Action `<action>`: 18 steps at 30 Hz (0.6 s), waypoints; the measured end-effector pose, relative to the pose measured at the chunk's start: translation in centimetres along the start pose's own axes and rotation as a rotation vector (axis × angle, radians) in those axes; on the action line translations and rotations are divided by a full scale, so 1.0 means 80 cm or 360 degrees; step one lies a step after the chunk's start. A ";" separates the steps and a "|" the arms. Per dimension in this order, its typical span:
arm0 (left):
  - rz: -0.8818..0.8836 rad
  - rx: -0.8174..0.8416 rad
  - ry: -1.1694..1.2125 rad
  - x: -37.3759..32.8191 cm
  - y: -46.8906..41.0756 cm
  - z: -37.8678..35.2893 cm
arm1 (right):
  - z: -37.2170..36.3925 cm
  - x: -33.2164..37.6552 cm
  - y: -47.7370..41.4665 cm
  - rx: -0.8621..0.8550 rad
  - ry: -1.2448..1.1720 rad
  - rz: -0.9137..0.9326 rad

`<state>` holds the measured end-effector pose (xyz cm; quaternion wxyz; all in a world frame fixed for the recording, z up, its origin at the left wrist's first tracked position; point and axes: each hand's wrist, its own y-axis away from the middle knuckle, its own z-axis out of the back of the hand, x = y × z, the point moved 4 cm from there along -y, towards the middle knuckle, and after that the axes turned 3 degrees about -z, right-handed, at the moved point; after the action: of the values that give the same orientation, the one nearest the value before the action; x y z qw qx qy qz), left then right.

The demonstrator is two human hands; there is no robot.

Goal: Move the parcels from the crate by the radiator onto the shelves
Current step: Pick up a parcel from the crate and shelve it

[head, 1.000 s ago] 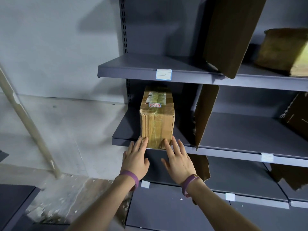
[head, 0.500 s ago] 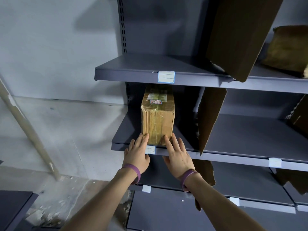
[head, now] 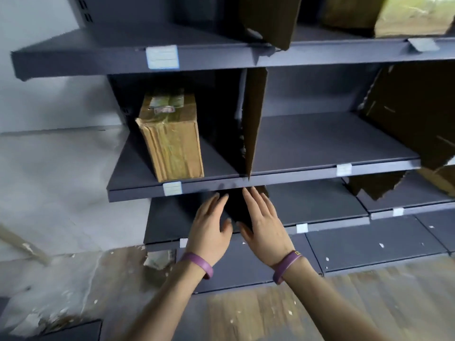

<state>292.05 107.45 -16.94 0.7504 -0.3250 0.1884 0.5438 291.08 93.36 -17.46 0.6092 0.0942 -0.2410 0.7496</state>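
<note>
A taped brown cardboard parcel (head: 172, 136) stands on the middle grey shelf (head: 138, 190), in its left bay, near the front edge. My left hand (head: 209, 227) and my right hand (head: 264, 225) hover side by side below that shelf's front lip, fingers straight and spread, holding nothing. Both are clear of the parcel. Each wrist wears a purple band. The crate is out of view.
A cardboard divider (head: 254, 121) stands upright right of the parcel. The top shelf (head: 98, 57) carries another divider and a parcel (head: 384, 16) at upper right. Torn cardboard (head: 413, 112) leans at the right. Lower shelves (head: 320, 205) sit behind my hands. Debris litters the floor (head: 73, 279).
Both hands have left the parcel's front face and dropped below the shelf edge. The parcel stays on the shelf. The view has shifted closer and to the right.
</note>
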 end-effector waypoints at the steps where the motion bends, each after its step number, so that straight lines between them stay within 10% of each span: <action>1: -0.0035 0.0021 0.0024 -0.014 -0.001 -0.010 | 0.010 -0.014 0.010 -0.0030 -0.0020 -0.0064; 18: -0.0559 0.0710 0.0307 -0.409 0.021 -0.333 | 0.263 -0.368 0.279 -0.0673 0.0003 -0.1136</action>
<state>281.36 66.63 -15.74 0.8645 -0.2299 0.3145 0.3175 273.56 54.62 -17.59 0.8370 0.0439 -0.3412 0.4255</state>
